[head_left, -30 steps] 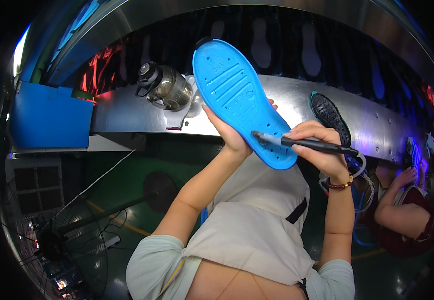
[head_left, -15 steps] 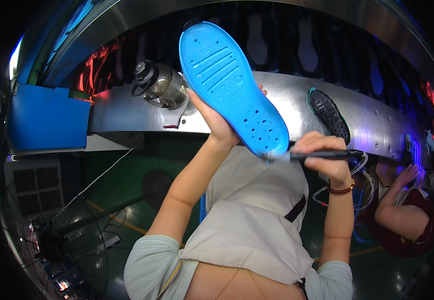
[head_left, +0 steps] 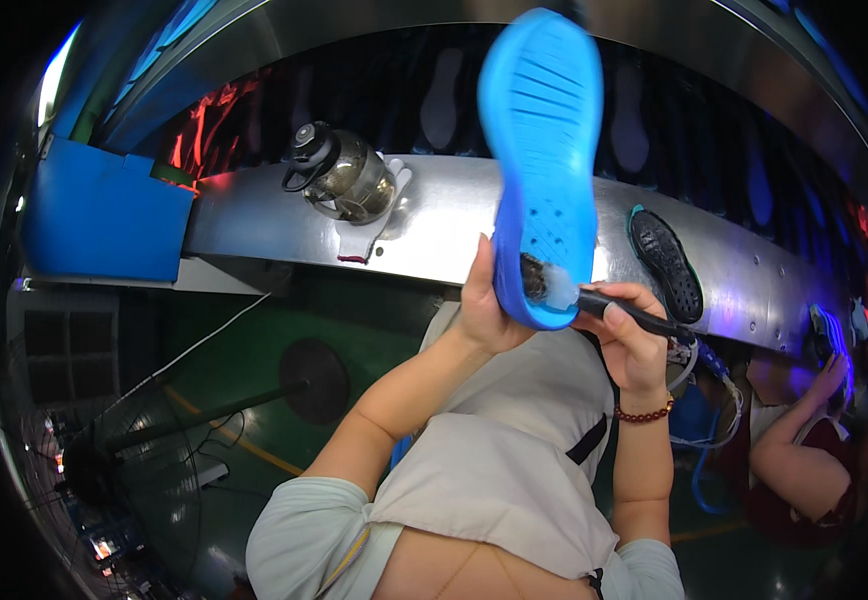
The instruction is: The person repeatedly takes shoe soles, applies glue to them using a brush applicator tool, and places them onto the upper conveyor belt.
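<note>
A bright blue shoe sole [head_left: 557,130] with a raised rim stands steeply tilted, toe end up and heel end toward me. My left hand [head_left: 486,308] grips it by the heel; the thumb lies along the outer left edge and the other fingers are mostly hidden behind. In my right hand [head_left: 632,345] is a brush [head_left: 642,318] with a black handle, and its pale, wet-looking bristles touch the inside of the heel. A dark patch shows beside the bristles. To the right, a black sole [head_left: 666,262] with a teal edge lies on the metal ledge.
On the metal ledge [head_left: 444,230] stand a dark-capped clear bottle [head_left: 359,185] and a white glove [head_left: 358,240]. Behind runs a dark belt carrying sole-shaped pieces [head_left: 441,100]. A blue box [head_left: 104,220] is left, a fan [head_left: 104,480] lower left, a co-worker's arm [head_left: 804,465] right.
The blue sole has swung more upright and moved right, and my left hand has shifted down to its heel. The brush has gone from the heel's edge to inside the heel.
</note>
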Motion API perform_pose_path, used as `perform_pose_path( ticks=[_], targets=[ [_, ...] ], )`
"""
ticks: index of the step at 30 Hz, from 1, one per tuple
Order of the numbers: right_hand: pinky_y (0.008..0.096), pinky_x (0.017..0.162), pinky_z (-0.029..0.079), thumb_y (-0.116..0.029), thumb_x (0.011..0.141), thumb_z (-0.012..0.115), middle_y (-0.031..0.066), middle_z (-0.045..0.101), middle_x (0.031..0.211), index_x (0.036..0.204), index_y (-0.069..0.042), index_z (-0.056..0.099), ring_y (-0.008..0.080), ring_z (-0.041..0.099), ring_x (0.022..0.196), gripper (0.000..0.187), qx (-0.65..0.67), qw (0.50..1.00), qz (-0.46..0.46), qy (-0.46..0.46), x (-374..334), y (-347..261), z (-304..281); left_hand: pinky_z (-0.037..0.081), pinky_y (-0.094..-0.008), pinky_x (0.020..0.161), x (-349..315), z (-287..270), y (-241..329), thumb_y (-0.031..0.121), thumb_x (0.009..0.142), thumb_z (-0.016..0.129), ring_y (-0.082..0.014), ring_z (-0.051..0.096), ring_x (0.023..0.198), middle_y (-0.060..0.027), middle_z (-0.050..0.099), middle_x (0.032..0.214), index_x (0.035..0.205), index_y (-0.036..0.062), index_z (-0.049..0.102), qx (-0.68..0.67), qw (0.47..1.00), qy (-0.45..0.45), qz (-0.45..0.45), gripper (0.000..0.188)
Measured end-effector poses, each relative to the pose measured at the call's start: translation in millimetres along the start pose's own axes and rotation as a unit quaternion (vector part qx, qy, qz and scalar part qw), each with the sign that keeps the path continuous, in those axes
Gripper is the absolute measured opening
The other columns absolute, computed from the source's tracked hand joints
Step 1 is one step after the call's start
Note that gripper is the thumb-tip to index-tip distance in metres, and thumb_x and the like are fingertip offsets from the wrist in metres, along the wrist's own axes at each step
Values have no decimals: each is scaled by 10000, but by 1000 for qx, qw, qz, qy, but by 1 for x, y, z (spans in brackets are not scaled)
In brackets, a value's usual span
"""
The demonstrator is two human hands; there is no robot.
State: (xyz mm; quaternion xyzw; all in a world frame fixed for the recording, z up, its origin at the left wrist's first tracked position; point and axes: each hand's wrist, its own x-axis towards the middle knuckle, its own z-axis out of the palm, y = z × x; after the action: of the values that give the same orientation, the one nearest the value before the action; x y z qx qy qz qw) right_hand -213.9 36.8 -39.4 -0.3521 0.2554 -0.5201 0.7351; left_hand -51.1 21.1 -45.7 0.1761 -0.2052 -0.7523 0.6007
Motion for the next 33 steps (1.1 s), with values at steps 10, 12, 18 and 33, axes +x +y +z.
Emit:
perform_pose_path(
  ticks=[10,12,18,33],
  targets=[
    [300,825,475,41,696,649,145,641,941,906,23,634,218,614,915,211,-394,895,-36,-207,12,-38,-3,481,-311,818,13,-21,31,301,860,438,-202,586,927,-160,553,1084,1255,-20,363,40,971,-95,-215,514],
    [301,813,486,17,704,655,145,638,949,907,9,639,226,620,904,204,-398,876,-8,-272,12,-46,4,462,-337,845,13,-24,38,308,858,428,-232,567,966,-177,516,1142,1281,-12,329,77,961,-94,-248,540],
    [302,766,503,-3,703,657,129,650,907,864,-3,646,243,633,858,162,-432,851,-68,-291,20,-60,-3,447,-324,842,11,-7,51,351,823,477,-229,551,981,-193,527,1129,1229,-44,415,192,901,-36,-387,570],
    [304,791,493,19,695,654,140,640,938,881,4,639,242,626,882,188,-498,809,-26,-311,25,-85,-17,412,-340,897,7,-28,75,359,808,482,-243,514,1049,-188,480,1207,1272,-43,364,217,907,-10,-361,625]
  ],
)
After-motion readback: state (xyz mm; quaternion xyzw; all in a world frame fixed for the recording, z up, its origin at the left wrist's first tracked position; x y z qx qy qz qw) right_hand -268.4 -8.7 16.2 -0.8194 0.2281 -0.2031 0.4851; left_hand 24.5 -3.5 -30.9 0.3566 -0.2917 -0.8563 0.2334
